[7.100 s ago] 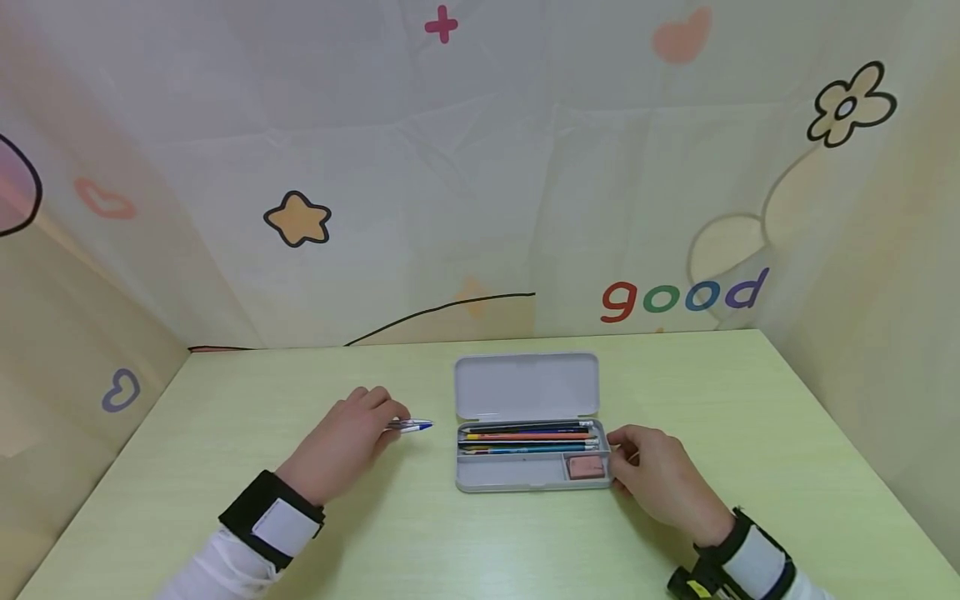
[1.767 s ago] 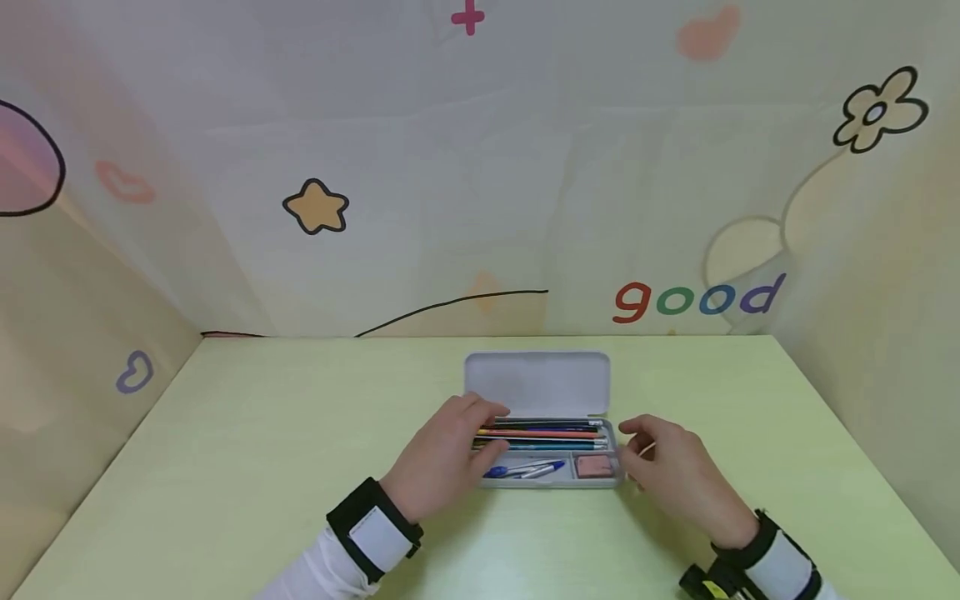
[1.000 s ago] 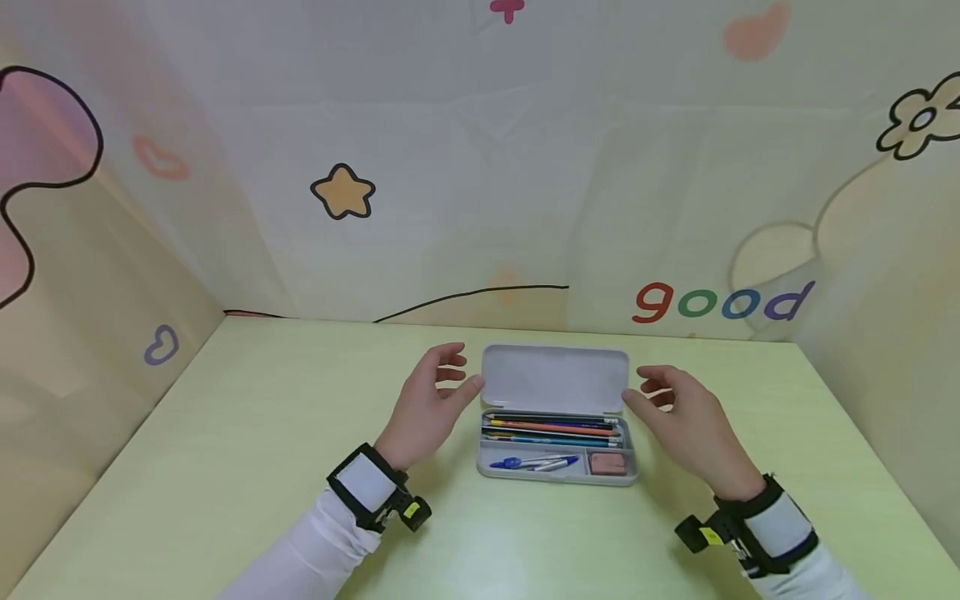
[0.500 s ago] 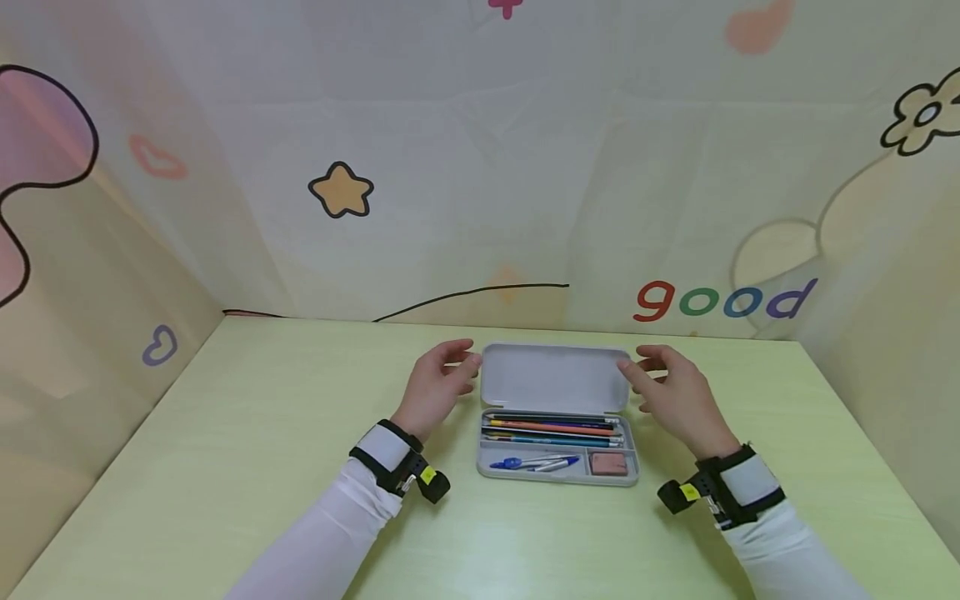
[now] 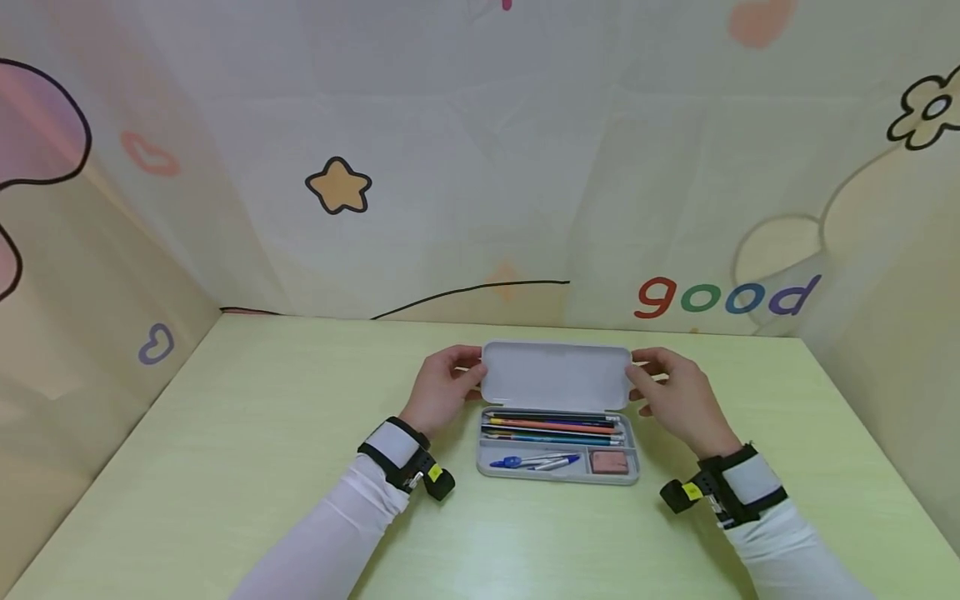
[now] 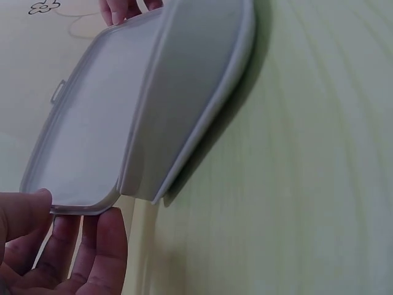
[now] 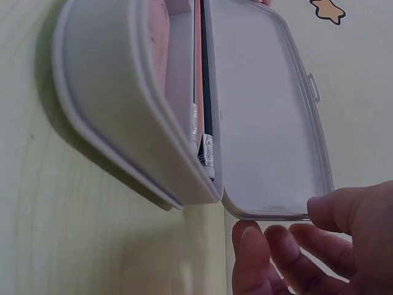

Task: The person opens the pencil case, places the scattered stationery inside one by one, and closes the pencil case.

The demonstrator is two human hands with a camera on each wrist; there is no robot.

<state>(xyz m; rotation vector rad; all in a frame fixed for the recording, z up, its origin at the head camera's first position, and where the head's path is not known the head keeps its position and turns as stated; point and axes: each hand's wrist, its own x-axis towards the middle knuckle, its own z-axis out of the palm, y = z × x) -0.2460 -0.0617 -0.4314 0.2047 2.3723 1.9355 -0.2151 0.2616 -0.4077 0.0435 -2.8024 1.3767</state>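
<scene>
A pale grey pencil case (image 5: 525, 479) stands on the table with its lid (image 5: 557, 375) raised at the back. My left hand (image 5: 441, 385) pinches the lid's left end; in the left wrist view its thumb (image 6: 27, 212) is on the inner face and the fingers are at the outer side. At the right end, my right hand (image 5: 678, 396) grips the lid the same way, its thumb (image 7: 334, 209) over the edge. Several pencils (image 5: 555, 427) lie in the rear compartment. Blue-and-silver pens (image 5: 536, 462) and a pink eraser (image 5: 609, 462) occupy the front compartments.
The light green table (image 5: 300, 467) extends around the case on all sides. Behind it hangs a printed cloth (image 5: 450, 208), which also closes off both sides. Each wrist wears a black strap with a small camera (image 5: 438, 482).
The left hand brought a pen into the front compartment and let go. Both hands then moved back to the lid's ends and now hold them; the lid looks tipped up slightly.
</scene>
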